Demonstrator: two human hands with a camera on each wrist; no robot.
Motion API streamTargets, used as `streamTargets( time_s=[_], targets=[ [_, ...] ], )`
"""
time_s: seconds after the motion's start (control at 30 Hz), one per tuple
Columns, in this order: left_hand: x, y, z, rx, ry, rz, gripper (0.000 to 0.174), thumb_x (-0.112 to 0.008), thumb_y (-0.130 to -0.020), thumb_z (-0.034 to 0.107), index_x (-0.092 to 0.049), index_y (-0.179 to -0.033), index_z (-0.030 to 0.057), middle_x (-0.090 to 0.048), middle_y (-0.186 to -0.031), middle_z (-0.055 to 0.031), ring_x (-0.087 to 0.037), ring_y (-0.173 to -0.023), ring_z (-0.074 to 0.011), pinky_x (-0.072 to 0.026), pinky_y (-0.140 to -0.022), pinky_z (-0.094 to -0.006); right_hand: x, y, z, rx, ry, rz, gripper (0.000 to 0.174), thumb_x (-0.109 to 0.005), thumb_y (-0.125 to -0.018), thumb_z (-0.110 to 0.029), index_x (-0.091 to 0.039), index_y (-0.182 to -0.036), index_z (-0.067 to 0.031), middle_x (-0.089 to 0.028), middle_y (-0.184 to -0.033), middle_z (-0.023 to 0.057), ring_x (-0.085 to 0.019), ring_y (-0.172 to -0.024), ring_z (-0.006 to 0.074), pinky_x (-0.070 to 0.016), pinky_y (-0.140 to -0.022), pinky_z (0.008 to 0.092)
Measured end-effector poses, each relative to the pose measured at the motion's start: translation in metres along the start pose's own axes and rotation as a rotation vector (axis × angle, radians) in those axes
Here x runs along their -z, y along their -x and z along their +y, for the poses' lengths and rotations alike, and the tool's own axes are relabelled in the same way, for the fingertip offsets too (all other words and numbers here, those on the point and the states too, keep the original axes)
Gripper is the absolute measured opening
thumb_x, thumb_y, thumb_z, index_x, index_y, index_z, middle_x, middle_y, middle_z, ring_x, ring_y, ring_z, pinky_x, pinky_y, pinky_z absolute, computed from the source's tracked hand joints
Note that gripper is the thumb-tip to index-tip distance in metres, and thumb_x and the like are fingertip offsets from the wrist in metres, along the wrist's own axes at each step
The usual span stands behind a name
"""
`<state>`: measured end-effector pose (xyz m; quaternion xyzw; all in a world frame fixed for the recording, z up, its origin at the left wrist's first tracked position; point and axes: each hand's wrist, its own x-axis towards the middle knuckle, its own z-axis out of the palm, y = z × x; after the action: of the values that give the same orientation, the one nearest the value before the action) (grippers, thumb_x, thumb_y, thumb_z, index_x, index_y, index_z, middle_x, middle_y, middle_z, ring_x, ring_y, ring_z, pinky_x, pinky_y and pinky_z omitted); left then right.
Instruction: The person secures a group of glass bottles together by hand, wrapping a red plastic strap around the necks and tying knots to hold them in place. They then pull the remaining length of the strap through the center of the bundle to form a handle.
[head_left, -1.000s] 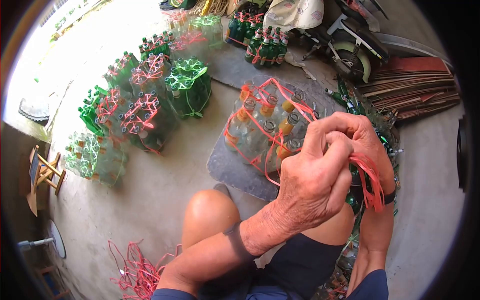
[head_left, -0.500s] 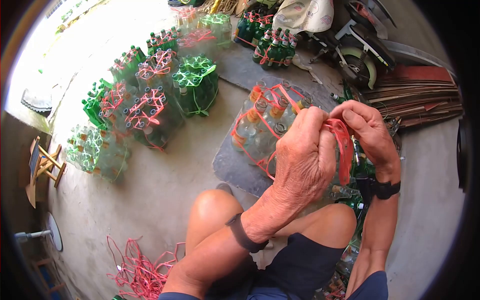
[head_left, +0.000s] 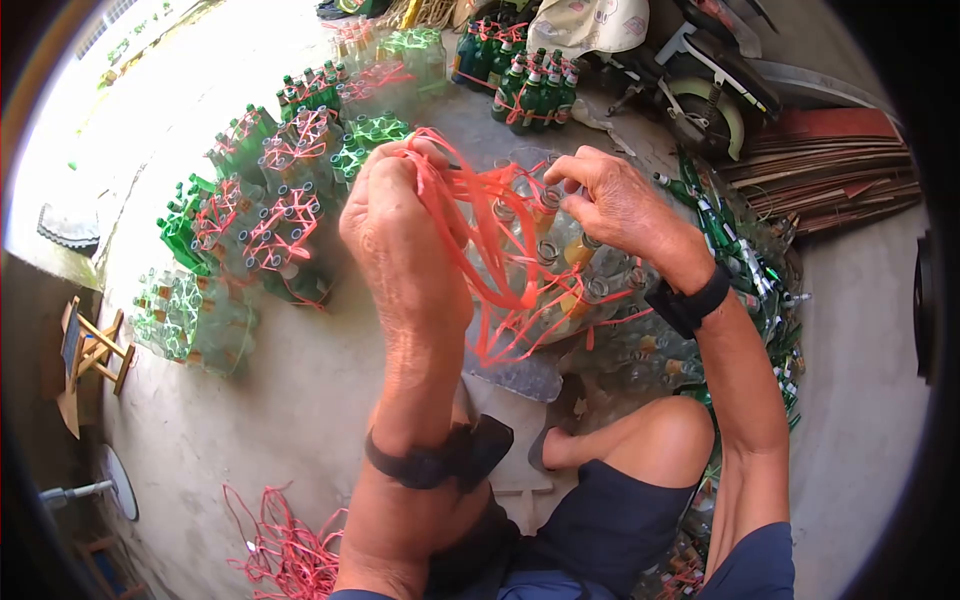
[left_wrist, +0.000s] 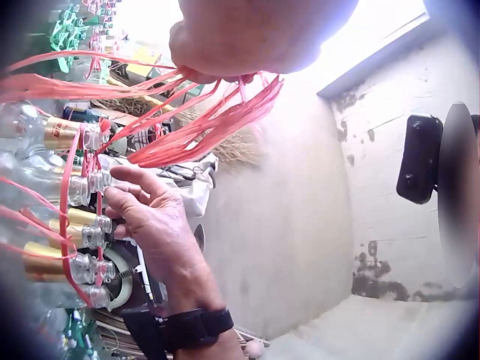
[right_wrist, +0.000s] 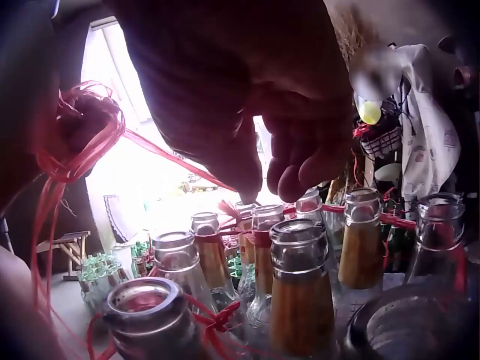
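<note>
In the head view my left hand [head_left: 390, 225] is raised left of a cluster of clear glass bottles [head_left: 548, 250], gripping a looped bundle of red plastic twine [head_left: 490, 235] that hangs toward them. My right hand [head_left: 630, 205] hovers over the bottle necks, thumb and index finger parted. In the left wrist view the right hand's fingertips [left_wrist: 120, 180] are right at a bottle mouth. A strand of the twine [right_wrist: 176, 159] runs from the left hand toward the right fingertips in the right wrist view. More red twine [left_wrist: 67, 217] is wound round the gold-labelled necks.
Tied groups of bottles, some with green twine [head_left: 180, 310], stand on the floor at left. A red twine heap [head_left: 285, 550] lies at lower left. Loose green bottles [head_left: 715, 220] lie at right, near a scooter [head_left: 705, 110] and stacked flat boards [head_left: 830, 175].
My hands, close together before, have parted. The left has swung left and up with the twine bundle, which now spreads in loops; the right has moved left over the bottles.
</note>
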<state>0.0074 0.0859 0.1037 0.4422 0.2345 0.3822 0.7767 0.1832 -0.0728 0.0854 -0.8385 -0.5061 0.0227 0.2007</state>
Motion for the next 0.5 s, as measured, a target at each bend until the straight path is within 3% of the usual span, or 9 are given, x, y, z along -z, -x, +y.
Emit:
streamTargets(
  time_s=[0.13, 0.23, 0.3, 0.5],
  targets=[
    [0.011, -0.015, 0.007, 0.032, 0.02, 0.061, 0.026, -0.047, -0.106, 0.024, -0.067, -0.097, 0.008, -0.063, -0.078, 0.0, -0.054, -0.064, -0.0075, -0.0409, -0.054, -0.0244, -0.012, -0.002, 0.007, 0.048, 0.059, 0.02, 0.02, -0.069, -0.088, -0.008, -0.071, -0.108, -0.0071, -0.064, -0.094, 0.0145, -0.067, -0.087, 0.035, -0.0539, -0.079, 0.0447],
    [0.018, -0.023, 0.009, 0.025, 0.031, 0.055, 0.027, -0.047, -0.106, 0.024, -0.067, -0.097, 0.0088, -0.063, -0.076, 0.0006, -0.053, -0.061, -0.007, -0.0397, -0.053, -0.0243, -0.014, -0.004, 0.007, 0.043, 0.101, 0.013, 0.021, -0.068, -0.087, -0.006, -0.07, -0.109, -0.0073, -0.063, -0.096, 0.0147, -0.066, -0.09, 0.0362, -0.0535, -0.081, 0.0454],
    [0.02, -0.026, 0.009, 0.02, 0.025, 0.043, 0.027, -0.047, -0.106, 0.024, -0.067, -0.096, 0.0092, -0.063, -0.076, 0.0009, -0.053, -0.061, -0.0068, -0.0392, -0.052, -0.0242, -0.012, -0.005, 0.005, -0.002, 0.153, -0.052, 0.028, -0.061, -0.086, -0.007, -0.071, -0.112, -0.0091, -0.062, -0.106, 0.0191, -0.066, -0.103, 0.042, -0.0536, -0.09, 0.0512],
    [0.017, -0.029, 0.009, 0.03, 0.023, 0.069, 0.028, -0.047, -0.107, 0.025, -0.068, -0.095, 0.0109, -0.063, -0.076, 0.0015, -0.052, -0.06, -0.0066, -0.0385, -0.051, -0.0239, -0.011, -0.01, 0.001, -0.017, 0.143, -0.111, 0.031, -0.061, -0.085, -0.005, -0.07, -0.114, -0.0097, -0.061, -0.111, 0.018, -0.065, -0.106, 0.0421, -0.0532, -0.091, 0.0517]
  ],
)
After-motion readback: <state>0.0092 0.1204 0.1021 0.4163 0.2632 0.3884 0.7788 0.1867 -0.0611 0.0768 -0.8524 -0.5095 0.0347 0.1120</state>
